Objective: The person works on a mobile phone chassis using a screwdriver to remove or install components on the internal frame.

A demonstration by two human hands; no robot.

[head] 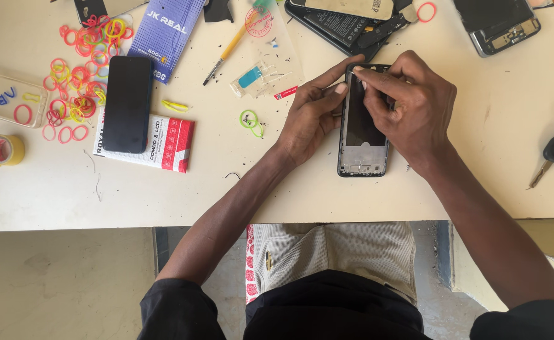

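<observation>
While the black rectangular phone frame (363, 126) lies flat on the cream desk (466, 182) just in front of the person, the left hand (311, 113) steadies its left edge, its grip loose, with the index finger stretched to the frame's top corner. The right hand (409, 107) rests over the frame's upper right part, its grip pinched shut with thumb and forefinger at the top edge; whether something small sits in that pinch cannot be told. A heap of coloured rubber bands (82, 63) lies well apart at the left.
</observation>
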